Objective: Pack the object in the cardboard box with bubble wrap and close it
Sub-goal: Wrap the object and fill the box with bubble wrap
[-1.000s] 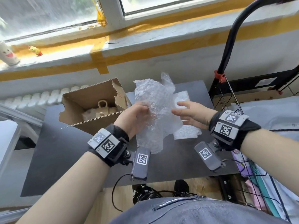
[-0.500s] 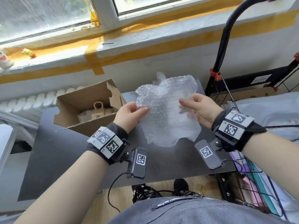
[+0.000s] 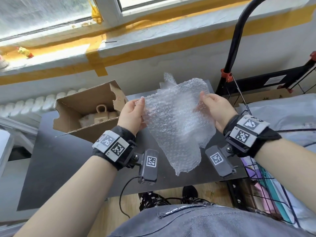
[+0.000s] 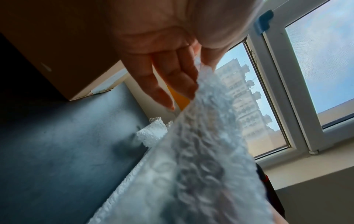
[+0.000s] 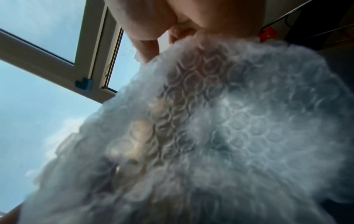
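A clear bubble wrap sheet (image 3: pixel 176 117) hangs spread out above the dark table (image 3: pixel 59 159). My left hand (image 3: pixel 132 113) pinches its left edge and my right hand (image 3: pixel 216 108) pinches its right edge. In the left wrist view my left hand (image 4: pixel 178 72) holds the bubble wrap (image 4: pixel 201 159) between thumb and straight fingers. The bubble wrap (image 5: pixel 220 121) fills the right wrist view, and my right hand (image 5: pixel 153 44) grips its top edge there. An open cardboard box (image 3: pixel 71 106) stands at the table's left back. Inside it sits a beige object with a loop handle (image 3: pixel 101 112) on white padding.
More bubble wrap (image 4: pixel 151 133) lies on the table behind the held sheet. A black curved bar with a red clamp (image 3: pixel 226 76) rises at the right. A wire rack (image 3: pixel 266 185) with items stands right of the table. A window sill (image 3: pixel 51 53) runs behind.
The sheet was bunched in my left hand a second ago. Both hands have pulled it apart sideways, and it now hangs flat and wide between them.
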`<act>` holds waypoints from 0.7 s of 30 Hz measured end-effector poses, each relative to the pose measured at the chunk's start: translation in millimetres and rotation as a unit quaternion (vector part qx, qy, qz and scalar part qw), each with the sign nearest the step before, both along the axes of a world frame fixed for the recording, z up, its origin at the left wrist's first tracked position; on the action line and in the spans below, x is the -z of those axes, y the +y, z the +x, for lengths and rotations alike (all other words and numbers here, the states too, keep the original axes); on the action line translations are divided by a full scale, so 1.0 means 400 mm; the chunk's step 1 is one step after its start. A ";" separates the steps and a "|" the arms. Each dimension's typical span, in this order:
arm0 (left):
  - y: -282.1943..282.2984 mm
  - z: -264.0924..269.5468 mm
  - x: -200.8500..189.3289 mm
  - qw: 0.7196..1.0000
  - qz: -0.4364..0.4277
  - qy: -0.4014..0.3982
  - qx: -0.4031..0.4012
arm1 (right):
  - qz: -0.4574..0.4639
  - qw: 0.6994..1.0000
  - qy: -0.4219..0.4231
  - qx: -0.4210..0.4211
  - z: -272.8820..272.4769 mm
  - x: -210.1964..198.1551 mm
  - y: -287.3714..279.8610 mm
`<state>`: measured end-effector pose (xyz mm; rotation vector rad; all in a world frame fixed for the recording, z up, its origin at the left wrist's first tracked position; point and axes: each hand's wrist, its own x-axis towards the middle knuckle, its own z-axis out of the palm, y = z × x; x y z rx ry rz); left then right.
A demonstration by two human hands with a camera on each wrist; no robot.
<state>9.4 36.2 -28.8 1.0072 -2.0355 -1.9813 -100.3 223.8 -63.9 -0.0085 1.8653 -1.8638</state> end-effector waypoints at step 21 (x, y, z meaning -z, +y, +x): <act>-0.027 0.036 0.001 0.943 -0.314 -0.047 0.100 | 0.176 0.965 0.155 -0.118 -0.029 -0.026 0.061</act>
